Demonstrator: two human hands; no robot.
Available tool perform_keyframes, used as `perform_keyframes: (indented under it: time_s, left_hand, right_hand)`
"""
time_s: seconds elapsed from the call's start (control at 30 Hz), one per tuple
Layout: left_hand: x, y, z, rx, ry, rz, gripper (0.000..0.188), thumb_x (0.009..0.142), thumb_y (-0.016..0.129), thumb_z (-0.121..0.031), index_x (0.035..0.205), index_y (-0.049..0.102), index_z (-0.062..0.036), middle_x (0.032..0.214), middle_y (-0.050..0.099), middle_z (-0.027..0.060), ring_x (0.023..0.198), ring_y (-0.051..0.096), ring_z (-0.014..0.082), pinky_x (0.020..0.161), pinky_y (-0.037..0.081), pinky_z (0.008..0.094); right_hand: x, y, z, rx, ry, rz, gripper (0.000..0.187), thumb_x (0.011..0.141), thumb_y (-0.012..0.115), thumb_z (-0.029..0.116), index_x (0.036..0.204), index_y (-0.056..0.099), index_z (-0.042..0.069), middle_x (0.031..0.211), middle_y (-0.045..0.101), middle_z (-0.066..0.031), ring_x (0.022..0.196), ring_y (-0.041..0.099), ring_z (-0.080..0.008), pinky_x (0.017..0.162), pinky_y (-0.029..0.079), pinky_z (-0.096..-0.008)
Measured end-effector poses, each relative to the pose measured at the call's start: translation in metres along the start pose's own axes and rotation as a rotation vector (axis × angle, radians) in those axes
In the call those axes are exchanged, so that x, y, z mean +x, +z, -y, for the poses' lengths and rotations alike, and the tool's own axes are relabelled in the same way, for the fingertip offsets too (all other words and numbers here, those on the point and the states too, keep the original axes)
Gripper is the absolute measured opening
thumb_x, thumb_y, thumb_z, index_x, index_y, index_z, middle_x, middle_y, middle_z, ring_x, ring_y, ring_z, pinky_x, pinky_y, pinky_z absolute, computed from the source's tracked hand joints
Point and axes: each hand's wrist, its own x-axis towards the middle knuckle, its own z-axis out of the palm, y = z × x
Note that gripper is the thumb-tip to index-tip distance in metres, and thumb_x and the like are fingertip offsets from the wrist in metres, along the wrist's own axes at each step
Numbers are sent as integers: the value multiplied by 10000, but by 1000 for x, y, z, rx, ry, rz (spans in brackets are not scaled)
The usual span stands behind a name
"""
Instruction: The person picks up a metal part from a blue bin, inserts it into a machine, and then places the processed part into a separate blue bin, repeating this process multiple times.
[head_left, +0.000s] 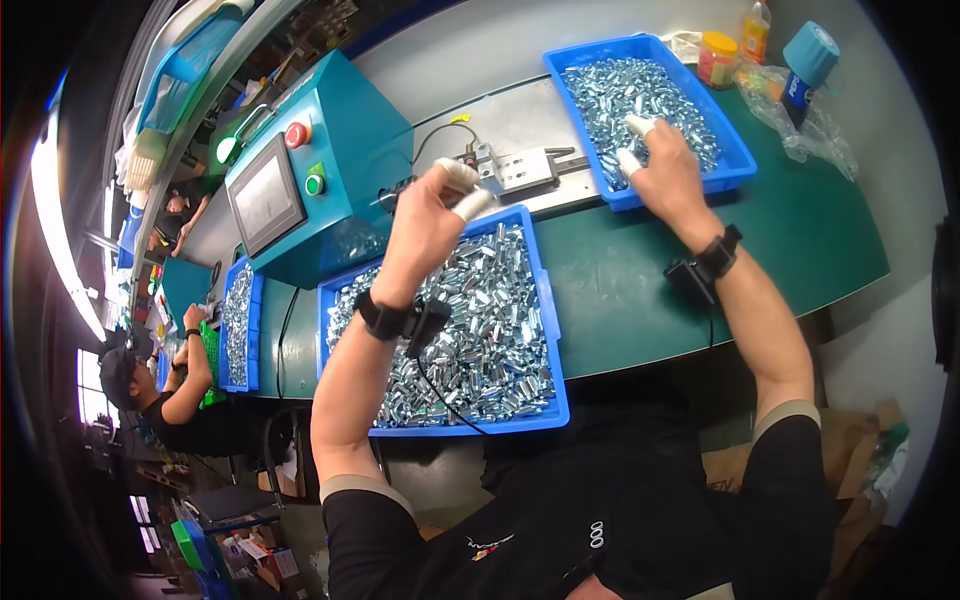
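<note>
My left hand [428, 222] is raised over the near blue tray [558, 385], beside the metal fixture [520, 172] of the bench machine. White covers sit on its thumb and fingertips, which are curled toward each other. Whatever small thing lies between them cannot be made out. Above the far blue tray [735, 172] is my right hand [668, 178], thumb and forefinger also in white covers and spread apart. Small shiny metal sleeves [640, 90] fill that tray. Similar metal sleeves [480, 330] are heaped in the near tray.
A teal machine [345, 130] with a screen [265, 200], red button [297, 135] and green button [315, 185] stands left. A jar [717, 60], bottle [755, 32] and blue cup [810, 55] occupy the back right of the green table [640, 290]. Another person [180, 395] works farther left.
</note>
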Motion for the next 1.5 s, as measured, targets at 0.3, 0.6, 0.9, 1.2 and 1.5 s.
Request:
perform_keyframes:
  time_s: [0.3, 0.6, 0.9, 1.2, 1.5]
  left_hand:
    - [60, 9, 31, 146, 32, -32, 208, 950, 816, -79, 1132, 738, -14, 1006, 774, 54, 933, 702, 127, 813, 562, 294]
    - [58, 11, 30, 251, 33, -80, 202, 941, 826, -116, 1119, 764, -44, 1058, 775, 88, 932, 698, 181, 838, 562, 334]
    - [59, 8, 34, 371, 117, -63, 203, 929, 834, -119, 1114, 784, -52, 1069, 776, 123, 964, 706, 236, 855, 568, 361]
    - [59, 1, 36, 496, 211, -6, 147, 911, 800, -59, 1058, 790, -56, 1010, 758, 109, 1002, 697, 277, 886, 557, 388]
    - [53, 3, 37, 743, 449, -4, 210, 860, 762, -4, 1059, 792, -65, 1020, 738, 115, 1033, 662, 337, 914, 542, 429]
  right_hand:
    - [-8, 0, 7, 61, -1, -22, 400, 916, 756, 150, 1301, 725, 44, 1152, 695, -137, 1126, 650, -372, 949, 551, -459]
    - [-9, 0, 5, 76, 1, 3, 375, 915, 752, 144, 1279, 735, 59, 1144, 699, -133, 1142, 650, -368, 956, 552, -450]
    - [-11, 0, 5, 86, 15, 5, 367, 913, 756, 146, 1270, 737, 61, 1137, 701, -124, 1134, 652, -361, 953, 554, -448]
    - [-10, 1, 4, 79, 10, 3, 359, 912, 757, 147, 1262, 742, 66, 1132, 700, -121, 1127, 654, -356, 948, 556, -448]
    - [-11, -1, 4, 74, 2, 3, 358, 911, 754, 148, 1259, 741, 61, 1131, 699, -128, 1120, 651, -360, 948, 555, -447]
